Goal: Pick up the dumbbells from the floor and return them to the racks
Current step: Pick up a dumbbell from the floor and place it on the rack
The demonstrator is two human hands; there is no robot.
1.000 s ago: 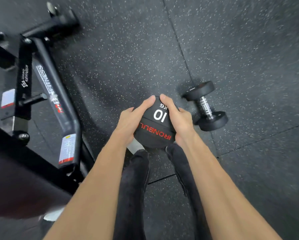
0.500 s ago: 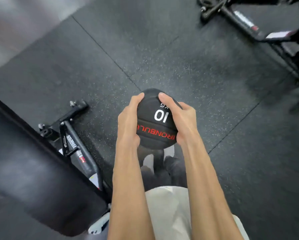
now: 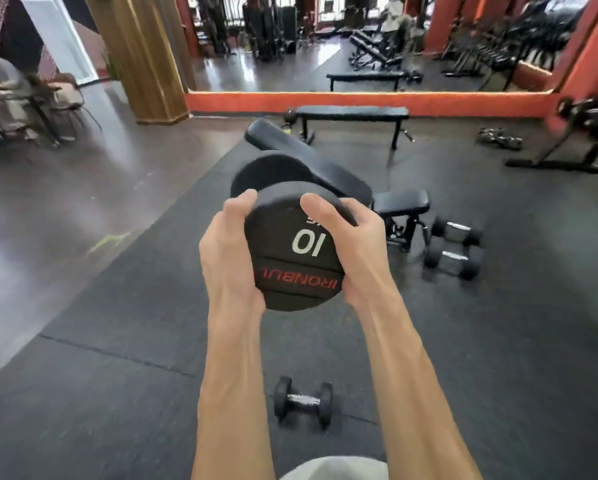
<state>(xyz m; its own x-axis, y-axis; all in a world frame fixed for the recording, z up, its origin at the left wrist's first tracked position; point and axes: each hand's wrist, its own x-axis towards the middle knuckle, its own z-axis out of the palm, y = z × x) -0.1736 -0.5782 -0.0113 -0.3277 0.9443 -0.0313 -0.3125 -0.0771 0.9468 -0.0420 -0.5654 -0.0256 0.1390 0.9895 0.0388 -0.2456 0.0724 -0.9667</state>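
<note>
I hold a black 10 kg dumbbell (image 3: 295,251) end-on at chest height, its near head marked "10" and "IRONBULL". My left hand (image 3: 230,251) clasps the left side of that head and my right hand (image 3: 354,247) clasps the right side. Its far head shows behind, and the handle is hidden. A small black dumbbell (image 3: 303,401) with a chrome handle lies on the rubber floor between my forearms. Two more small dumbbells (image 3: 455,245) lie side by side right of the bench. A dumbbell rack (image 3: 581,133) stands at the far right.
An adjustable bench (image 3: 328,174) stands just beyond my hands, a flat bench (image 3: 353,114) behind it near a wall mirror with an orange base. Loose weights (image 3: 500,137) lie by the rack. A wooden pillar (image 3: 141,57) and chairs (image 3: 48,105) are at far left.
My view has swung up from the floor to the room while both hands keep the 10 kg dumbbell, now raised higher. Benches, a rack and other dumbbells have come into view.
</note>
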